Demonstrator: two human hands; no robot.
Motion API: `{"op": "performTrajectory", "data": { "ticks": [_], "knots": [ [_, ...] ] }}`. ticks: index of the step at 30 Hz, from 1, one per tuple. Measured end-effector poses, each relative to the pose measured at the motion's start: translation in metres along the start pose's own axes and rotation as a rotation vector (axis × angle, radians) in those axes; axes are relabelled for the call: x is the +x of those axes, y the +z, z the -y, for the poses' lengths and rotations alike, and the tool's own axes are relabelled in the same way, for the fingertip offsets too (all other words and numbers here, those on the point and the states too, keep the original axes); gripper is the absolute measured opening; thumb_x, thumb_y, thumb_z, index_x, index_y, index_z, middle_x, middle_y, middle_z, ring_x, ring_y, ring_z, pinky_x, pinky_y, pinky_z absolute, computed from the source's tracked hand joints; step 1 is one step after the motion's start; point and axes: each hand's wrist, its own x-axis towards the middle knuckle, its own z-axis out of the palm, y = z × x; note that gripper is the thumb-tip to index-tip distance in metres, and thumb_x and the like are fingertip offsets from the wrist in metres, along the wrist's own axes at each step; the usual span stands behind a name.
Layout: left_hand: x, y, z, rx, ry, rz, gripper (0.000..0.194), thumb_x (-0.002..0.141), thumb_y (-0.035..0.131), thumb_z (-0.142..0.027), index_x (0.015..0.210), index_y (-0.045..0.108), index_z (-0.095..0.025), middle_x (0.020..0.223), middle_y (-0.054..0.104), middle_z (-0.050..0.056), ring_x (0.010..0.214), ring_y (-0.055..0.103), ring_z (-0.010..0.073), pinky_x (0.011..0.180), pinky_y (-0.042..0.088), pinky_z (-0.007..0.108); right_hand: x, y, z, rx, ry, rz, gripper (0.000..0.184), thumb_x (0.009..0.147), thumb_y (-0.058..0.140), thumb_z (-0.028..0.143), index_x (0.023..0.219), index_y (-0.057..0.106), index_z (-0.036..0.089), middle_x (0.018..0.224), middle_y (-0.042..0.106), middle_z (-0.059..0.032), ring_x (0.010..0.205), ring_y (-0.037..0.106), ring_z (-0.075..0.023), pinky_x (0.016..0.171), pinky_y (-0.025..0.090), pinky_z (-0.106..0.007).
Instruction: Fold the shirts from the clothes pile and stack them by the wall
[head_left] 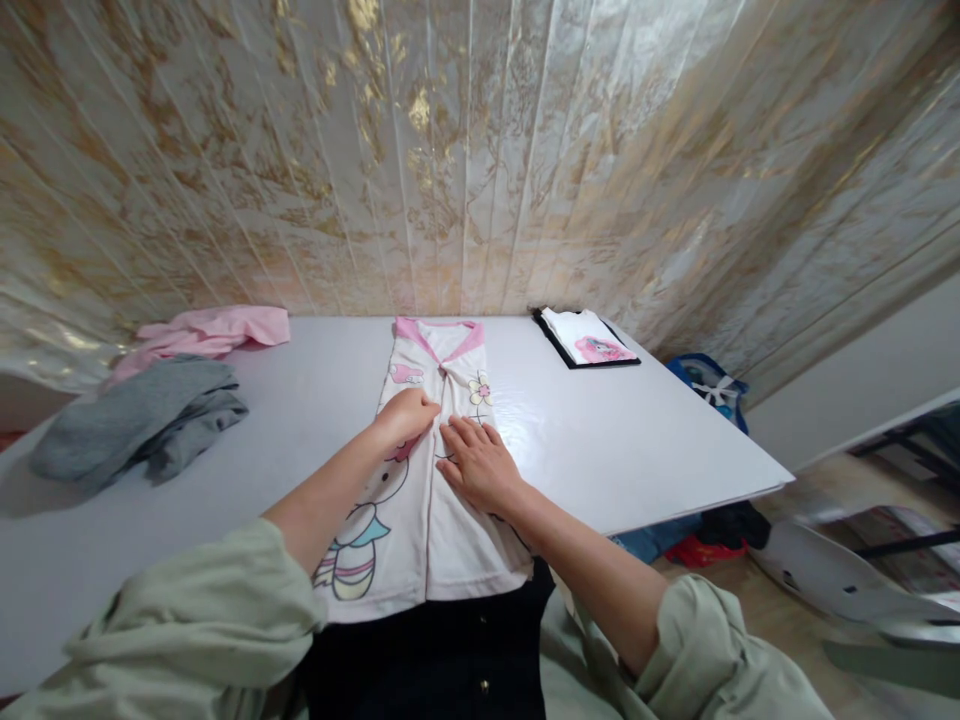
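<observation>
A white pajama top (450,540) with a pink collar and cartoon prints lies front up on the table, its hem toward me and its sides tucked under into a narrow shape. My left hand (405,418) is closed at the front opening, thumb and fingers pinching the cloth near the middle. Beside it, my right hand (480,465) rests flat on the top with its fingers stretched out. Part of the printed figure is covered by my left hand and forearm.
Crumpled grey cloth (142,420) and pink cloth (217,330) lie on the white table (600,440) at left. Folded clothes, a white shirt (581,335) over black, sit at the back right. A patterned curtain (450,150) hangs behind. A blue bag (709,388) stands beyond the right edge.
</observation>
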Motion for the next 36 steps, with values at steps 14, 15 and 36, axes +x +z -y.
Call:
{"op": "performTrajectory", "data": {
  "ticks": [14, 15, 36],
  "knots": [
    [-0.055, 0.027, 0.047, 0.092, 0.423, -0.201, 0.044, 0.093, 0.038, -0.026, 0.133, 0.053, -0.017, 0.142, 0.054, 0.012, 0.132, 0.047, 0.0243, 0.111, 0.034, 0.044, -0.001, 0.001, -0.001, 0.015, -0.039, -0.027, 0.057, 0.097, 0.045, 0.043, 0.147, 0.039, 0.017, 0.154, 0.038, -0.0082, 0.142, 0.029, -0.0247, 0.117, 0.017, -0.045],
    [-0.061, 0.032, 0.05, 0.145, 0.421, -0.209, 0.047, 0.093, 0.039, -0.029, 0.138, 0.049, -0.017, 0.147, 0.049, 0.013, 0.136, 0.042, 0.0258, 0.114, 0.03, 0.048, -0.001, 0.001, -0.001, 0.011, -0.045, -0.024, 0.058, 0.097, 0.045, 0.044, 0.147, 0.038, 0.017, 0.154, 0.038, -0.0082, 0.142, 0.028, -0.0247, 0.117, 0.017, -0.045],
    [-0.151, 0.011, 0.077, -0.388, 0.068, -0.334, 0.047, 0.089, 0.043, -0.053, 0.122, 0.056, -0.021, 0.127, 0.061, 0.009, 0.116, 0.06, 0.0243, 0.1, 0.05, 0.041, -0.153, -0.05, -0.014, 0.573, 0.065, -0.096, 0.027, 0.098, 0.045, 0.033, 0.114, 0.063, 0.022, 0.116, 0.064, -0.01, 0.108, 0.06, -0.0208, 0.093, 0.049, -0.036]
  ]
}}
